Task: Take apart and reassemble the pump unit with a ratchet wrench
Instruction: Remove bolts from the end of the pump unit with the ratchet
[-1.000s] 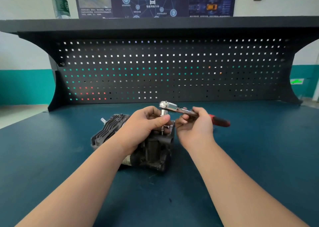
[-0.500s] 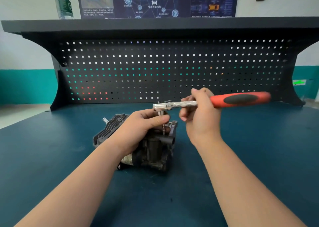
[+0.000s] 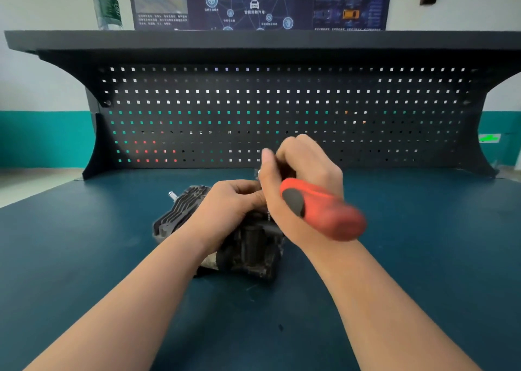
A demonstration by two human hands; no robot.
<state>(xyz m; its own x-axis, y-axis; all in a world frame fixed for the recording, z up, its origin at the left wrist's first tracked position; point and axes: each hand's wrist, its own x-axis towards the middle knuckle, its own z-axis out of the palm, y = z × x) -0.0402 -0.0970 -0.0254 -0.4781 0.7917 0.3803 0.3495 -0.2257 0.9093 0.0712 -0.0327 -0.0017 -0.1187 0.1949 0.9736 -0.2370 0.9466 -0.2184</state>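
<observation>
The dark, finned pump unit (image 3: 180,215) lies on the blue bench mat, a small silver stud sticking out at its far left. My left hand (image 3: 228,207) grips the top of the unit, its fingers curled where the wrench's socket meets it. My right hand (image 3: 298,184) grips the ratchet wrench by its shaft, just above the pump. The wrench's red and black handle (image 3: 321,209) points toward me and to the right, blurred by motion. The wrench head and the socket are hidden behind my hands.
A black pegboard back panel (image 3: 282,111) with a shelf on top closes off the rear of the bench. A plastic bottle (image 3: 107,3) stands on that shelf at the left. Blue mat (image 3: 423,243) stretches to either side of the pump.
The wrench handle has swung from pointing far right round toward me. My right hand turned with it. My left hand has stayed on the pump.
</observation>
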